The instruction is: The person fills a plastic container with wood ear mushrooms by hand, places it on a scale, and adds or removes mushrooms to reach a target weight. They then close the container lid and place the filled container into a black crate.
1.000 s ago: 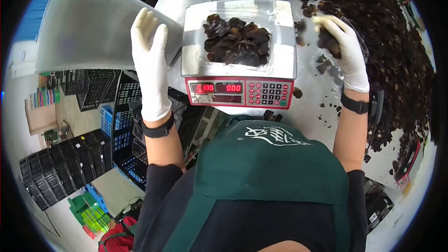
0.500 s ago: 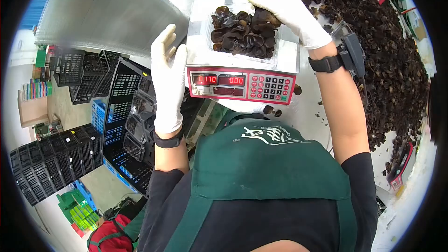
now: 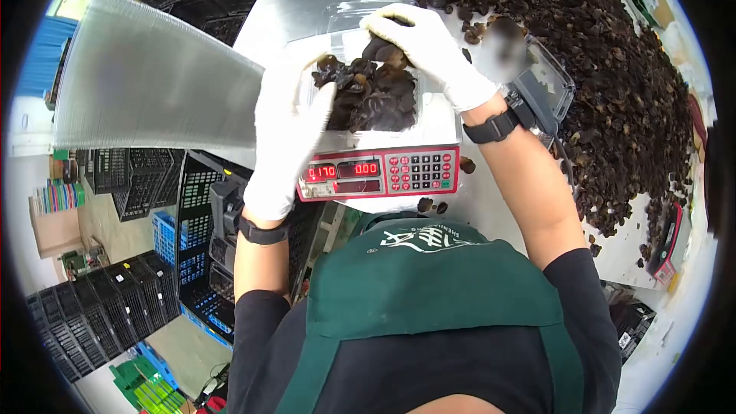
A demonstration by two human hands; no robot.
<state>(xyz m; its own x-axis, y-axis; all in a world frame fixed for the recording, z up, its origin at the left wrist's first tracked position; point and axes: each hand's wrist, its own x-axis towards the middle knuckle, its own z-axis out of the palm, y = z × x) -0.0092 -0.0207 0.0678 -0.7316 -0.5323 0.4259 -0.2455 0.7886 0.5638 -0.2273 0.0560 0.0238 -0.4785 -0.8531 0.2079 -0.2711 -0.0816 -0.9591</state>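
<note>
On the platform of the grey electronic scale with a red keypad front [image 3: 379, 172] sits a shallow clear plastic tray [image 3: 326, 136] heaped with dark brown, crinkled wood-ear mushrooms [image 3: 372, 100], and this tray lies directly between the two hands. The white-gloved left hand [image 3: 287, 134] is at the scale's left edge, its fingers stretched out flat and together along the tray's left side and touching it, not curled round anything that shows. The white-gloved right hand [image 3: 422, 46] comes from the scale's far right corner and arches over the far end of the heap with its fingers bent down onto the mushrooms. Both hands touch the load, so neither is clearly nearer. Whether the right hand pinches any pieces cannot be told, since its fingertips are buried behind the glove. The tray's rim is mostly covered by the two gloves and the heap, so its long axis is hard to judge. To the right of the scale spreads a large loose pile of the same mushrooms [image 3: 613, 92]; left of it leans a translucent ribbed plastic sheet [image 3: 153, 84].
</note>
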